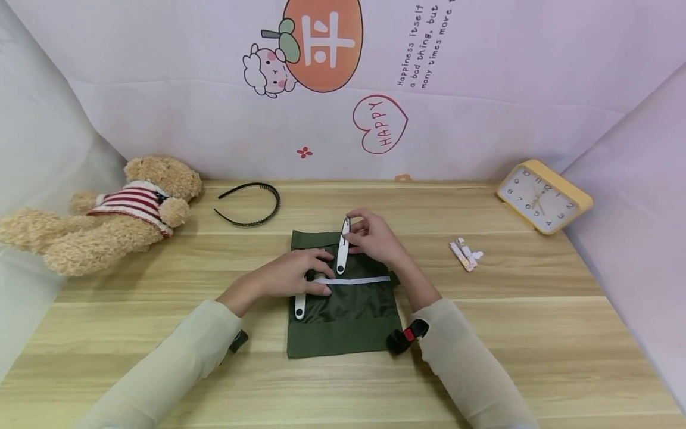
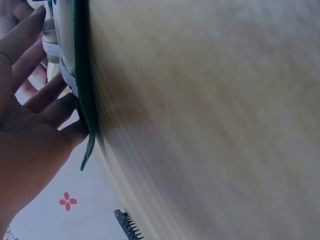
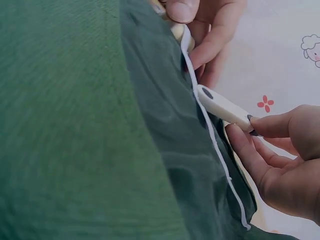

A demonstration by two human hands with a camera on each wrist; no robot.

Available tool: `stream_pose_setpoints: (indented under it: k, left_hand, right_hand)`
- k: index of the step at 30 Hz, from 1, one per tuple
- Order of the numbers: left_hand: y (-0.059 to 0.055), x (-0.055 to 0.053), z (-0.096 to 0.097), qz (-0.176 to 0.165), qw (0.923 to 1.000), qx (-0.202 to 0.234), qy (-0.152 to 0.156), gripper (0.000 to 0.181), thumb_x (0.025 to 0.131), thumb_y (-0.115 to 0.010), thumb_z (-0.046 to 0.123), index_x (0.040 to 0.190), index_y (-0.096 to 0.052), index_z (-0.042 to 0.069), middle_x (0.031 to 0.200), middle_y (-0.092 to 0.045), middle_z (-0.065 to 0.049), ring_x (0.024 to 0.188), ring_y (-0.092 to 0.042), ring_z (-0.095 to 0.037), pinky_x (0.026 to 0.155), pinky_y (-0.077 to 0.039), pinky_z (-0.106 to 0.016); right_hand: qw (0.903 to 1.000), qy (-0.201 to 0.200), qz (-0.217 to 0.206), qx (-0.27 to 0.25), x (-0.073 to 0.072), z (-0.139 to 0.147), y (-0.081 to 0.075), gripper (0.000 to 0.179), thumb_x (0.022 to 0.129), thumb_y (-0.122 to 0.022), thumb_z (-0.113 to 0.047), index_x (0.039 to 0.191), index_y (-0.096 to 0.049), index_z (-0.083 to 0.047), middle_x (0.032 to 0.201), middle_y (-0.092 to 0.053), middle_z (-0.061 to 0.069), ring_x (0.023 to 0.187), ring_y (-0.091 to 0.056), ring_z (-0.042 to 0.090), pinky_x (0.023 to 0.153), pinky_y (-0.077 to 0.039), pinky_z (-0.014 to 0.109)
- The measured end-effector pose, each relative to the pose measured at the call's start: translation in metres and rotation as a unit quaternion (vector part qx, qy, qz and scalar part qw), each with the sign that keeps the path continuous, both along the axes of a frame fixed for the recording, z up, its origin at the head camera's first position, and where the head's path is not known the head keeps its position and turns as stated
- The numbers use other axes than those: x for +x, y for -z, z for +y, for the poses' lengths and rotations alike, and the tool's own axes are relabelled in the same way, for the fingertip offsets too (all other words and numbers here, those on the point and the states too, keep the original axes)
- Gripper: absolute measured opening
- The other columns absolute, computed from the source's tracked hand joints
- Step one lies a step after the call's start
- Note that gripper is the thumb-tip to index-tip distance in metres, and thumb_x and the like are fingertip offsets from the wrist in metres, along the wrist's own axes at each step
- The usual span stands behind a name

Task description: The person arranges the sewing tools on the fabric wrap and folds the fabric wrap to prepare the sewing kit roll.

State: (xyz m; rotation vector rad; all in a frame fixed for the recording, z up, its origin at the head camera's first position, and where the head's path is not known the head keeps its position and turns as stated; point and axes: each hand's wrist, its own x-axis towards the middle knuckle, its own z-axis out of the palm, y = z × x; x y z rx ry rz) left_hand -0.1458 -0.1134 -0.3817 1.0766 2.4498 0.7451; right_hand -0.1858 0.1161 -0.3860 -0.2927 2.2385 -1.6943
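Note:
A dark green fabric roll (image 1: pixel 343 341) lies unfolded on the wooden table, crossed by a white elastic band (image 1: pixel 370 280). My right hand (image 1: pixel 372 235) pinches a slim white tool (image 1: pixel 342 253) by its upper end, its rounded end with a dark spot pointing down close to the band. Thumb and fingers of my left hand (image 1: pixel 295 273) pinch the band at its left part, around a small pale cylinder (image 2: pixel 50 40) tucked there. Another white tool (image 1: pixel 300 307) sits under the band at the left edge, partly hidden by the left hand.
At the far left lies a teddy bear (image 1: pixel 128 208) in a striped shirt. A black headband (image 1: pixel 252 223) is behind the roll. To the right are small pale hair clips (image 1: pixel 464 255) and a yellow clock (image 1: pixel 545 196). A printed white cloth hangs behind the table.

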Motion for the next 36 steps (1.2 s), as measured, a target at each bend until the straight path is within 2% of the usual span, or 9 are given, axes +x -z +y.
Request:
stream_pose_setpoints:
  k: [6,15,26,36]
  left_hand:
    - [-0.0022,-0.0007,0.0004,-0.01,0.9999,0.002,-0.006,0.024,0.094,-0.076,0.031,0.112,-0.075,0.016,0.147,-0.052,-0.013,0.137,-0.047,-0.032,0.11,-0.039,-0.049]
    - [-0.0052,0.0007,0.0012,-0.028,0.9995,0.006,-0.013,0.02,0.092,-0.077,0.03,0.108,-0.075,0.018,0.149,-0.051,-0.013,0.139,-0.045,-0.033,0.111,-0.038,-0.05]
    - [-0.0055,0.0006,0.0019,-0.018,0.9997,0.003,-0.013,0.02,0.093,-0.077,0.03,0.109,-0.074,0.017,0.148,-0.051,-0.014,0.138,-0.046,-0.033,0.111,-0.037,-0.051]
    - [-0.0047,0.0002,0.0011,-0.019,0.9998,0.004,-0.009,0.022,0.093,-0.077,0.031,0.11,-0.074,0.018,0.149,-0.051,-0.014,0.139,-0.045,-0.033,0.112,-0.037,-0.051]
  right_hand:
    - [1.0,-0.007,-0.006,0.003,0.0004,-0.0034,0.0034,0.049,0.101,-0.058,0.001,0.147,-0.041,0.003,0.117,-0.059,0.026,0.098,-0.066,0.034,0.079,-0.06,0.039]
    - [0.9981,-0.054,-0.008,0.028,0.0026,-0.0034,0.0038,0.046,0.1,-0.06,0.003,0.143,-0.045,0.006,0.112,-0.062,0.025,0.094,-0.068,0.033,0.081,-0.06,0.04]
    - [0.9936,-0.093,-0.02,0.061,0.0017,-0.0027,0.0005,0.043,0.096,-0.066,0.003,0.136,-0.052,0.006,0.11,-0.065,0.023,0.088,-0.07,0.029,0.081,-0.059,0.039]
    - [0.9906,-0.112,-0.005,0.079,0.0022,0.001,0.0013,0.043,0.093,-0.071,-0.001,0.132,-0.056,0.005,0.109,-0.066,0.019,0.099,-0.069,0.028,0.084,-0.056,0.037]
